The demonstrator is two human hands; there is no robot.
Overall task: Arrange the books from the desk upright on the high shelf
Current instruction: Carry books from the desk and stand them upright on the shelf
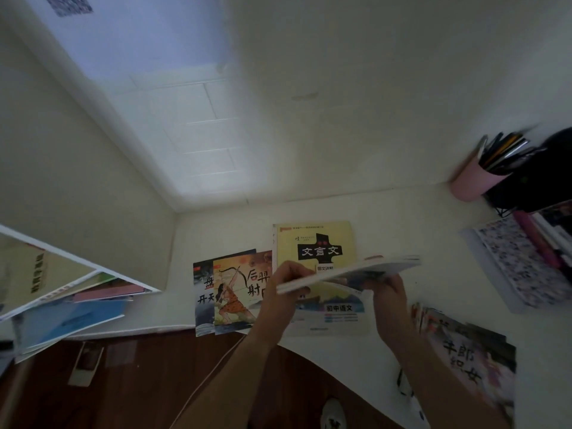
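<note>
**Pale-edged book held flat in both hands above the table**

Pale page edges face the camera on the thin book (349, 272) that both hands hold, lifted nearly level above the table (433, 218). The left hand (286, 284) grips its near left corner, fingers curled round the edge. The right hand (387, 289) holds it from below on the right side, fingers wrapped under the cover.

Directly beneath the held book lies a yellow book (315, 243) with a black title block, and partly under that one, towards the table's near edge, a light book with blue bands (337, 317). Just left of these, an orange-covered archer book (238, 292) overlaps a dark-covered book (202, 292); both hang slightly over the table's front edge. On the right, near the right forearm, a stack of picture books (467, 354) sits blurred, with large dark characters on the top cover.

Further right, a patterned case (520, 264) lies flat, beside more books standing at the frame edge. A pink pen cup (473, 181) full of pens stands at the back against the wall, next to a black object.

At the far left, a white shelf (77, 260) juts into view, with several books (62, 320) leaning on it, blue and yellow covers among them. Dark wooden floor (154, 382) shows below.
</note>
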